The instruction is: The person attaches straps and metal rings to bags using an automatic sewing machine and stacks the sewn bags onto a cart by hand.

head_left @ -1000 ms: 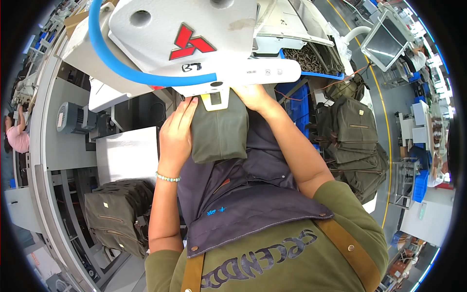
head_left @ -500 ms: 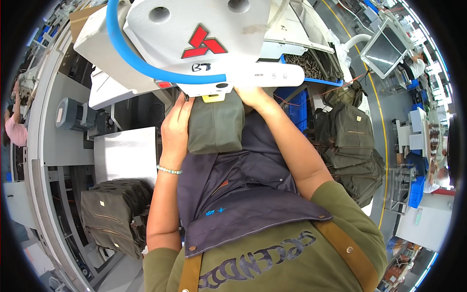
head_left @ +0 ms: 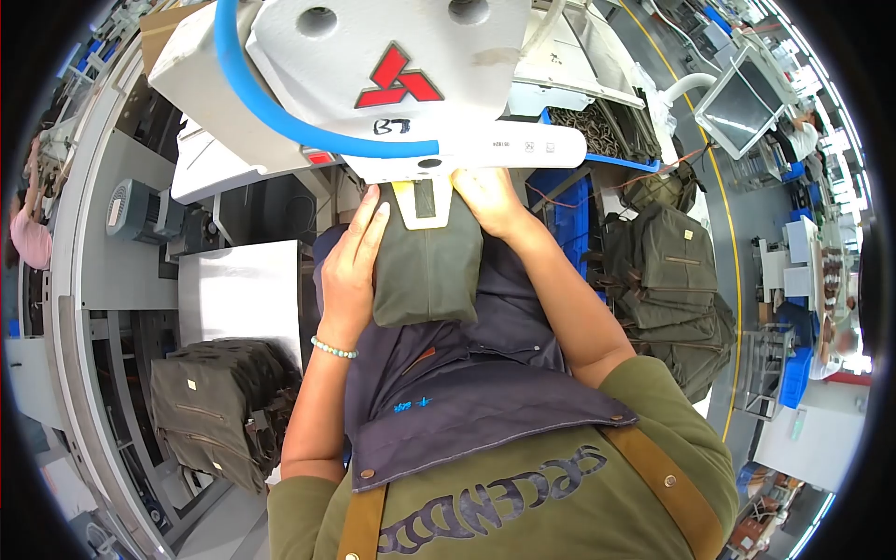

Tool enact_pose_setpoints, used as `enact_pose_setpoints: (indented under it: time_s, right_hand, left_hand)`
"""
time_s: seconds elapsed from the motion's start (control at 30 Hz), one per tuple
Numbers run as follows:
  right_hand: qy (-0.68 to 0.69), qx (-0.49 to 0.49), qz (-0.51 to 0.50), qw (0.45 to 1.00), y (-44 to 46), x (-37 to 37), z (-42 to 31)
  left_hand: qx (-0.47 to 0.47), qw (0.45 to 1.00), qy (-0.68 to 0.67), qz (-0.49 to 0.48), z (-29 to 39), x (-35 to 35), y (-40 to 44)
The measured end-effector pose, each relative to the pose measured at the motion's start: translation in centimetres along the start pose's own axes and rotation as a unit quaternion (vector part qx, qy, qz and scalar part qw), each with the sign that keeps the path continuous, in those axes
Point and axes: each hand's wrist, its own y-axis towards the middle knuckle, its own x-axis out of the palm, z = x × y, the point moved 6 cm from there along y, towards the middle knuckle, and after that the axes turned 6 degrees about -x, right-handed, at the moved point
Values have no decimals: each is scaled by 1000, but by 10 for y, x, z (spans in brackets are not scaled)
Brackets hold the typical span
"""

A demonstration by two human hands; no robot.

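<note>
Centre frame, the boxy olive-green fabric pouch (head_left: 427, 280) meets the white metal machine head (head_left: 308, 70); the bare left hand (head_left: 349, 271) lies flat alongside, the bare right hand (head_left: 492, 203) apart, opposite (fingertips hidden, grip unclear), seemingly steadying both sides.

Our two arms reach forward and draw inward in front of the torso. The left forearm (head_left: 315, 411) runs nearly straight up to its wrist (head_left: 341, 327); our left hand (head_left: 349, 275) shows its back, with fingers (head_left: 358, 229) extended and pointing away from us. The right forearm (head_left: 571, 303) slants inward from a bent elbow, ending in our right hand (head_left: 490, 203), whose fingertips are hidden.
</note>
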Motion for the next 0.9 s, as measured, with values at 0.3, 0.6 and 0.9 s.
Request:
enact_pose_setpoints:
  time_s: [0.3, 0.6, 0.9]
  right_hand:
    - [6, -49, -30, 998, -6, 5, -8]
    - [126, 130, 221, 958, -29, -28, 23]
    - [168, 170, 96, 966, -39, -18, 18]
  left_hand:
    - [-13, 999, -42, 22, -3, -3, -14]
    - [-174, 967, -178, 61, -51, -23, 16]
    - [-239, 926, -281, -84, -65, 19, 48]
